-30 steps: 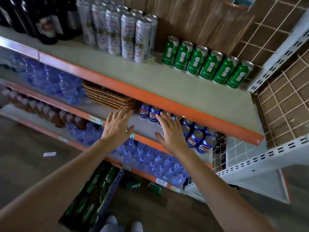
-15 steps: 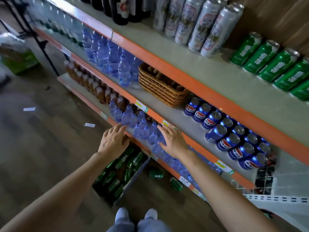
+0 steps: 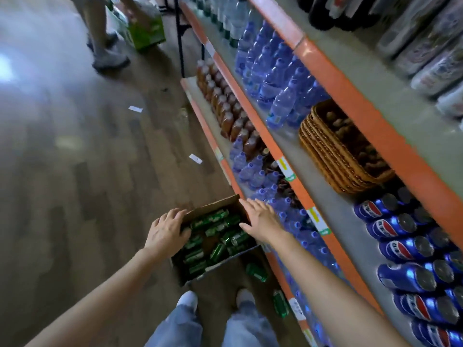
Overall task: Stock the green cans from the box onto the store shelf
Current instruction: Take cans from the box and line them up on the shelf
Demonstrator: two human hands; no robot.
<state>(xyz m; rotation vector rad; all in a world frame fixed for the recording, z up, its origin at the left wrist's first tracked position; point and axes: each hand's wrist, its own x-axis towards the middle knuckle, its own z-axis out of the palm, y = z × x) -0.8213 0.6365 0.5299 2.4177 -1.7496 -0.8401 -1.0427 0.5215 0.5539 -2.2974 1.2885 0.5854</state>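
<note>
Green cans (image 3: 218,237) lie jumbled in box (image 3: 190,278); left hand (image 3: 166,232), right hand (image 3: 260,221) fingers (image 3: 251,207) loose, empty.

Green cans (image 3: 215,236) lie jumbled in open cardboard box (image 3: 183,276) on floor.

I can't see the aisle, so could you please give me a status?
Left hand, right hand open over the box, nothing held. Green cans lying in it. Two loose cans on floor beside.

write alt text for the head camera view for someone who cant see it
A left hand and right hand hang open over a cardboard box of green cans on the floor beside a store shelf. Two loose cans lie on the floor by it.
</note>
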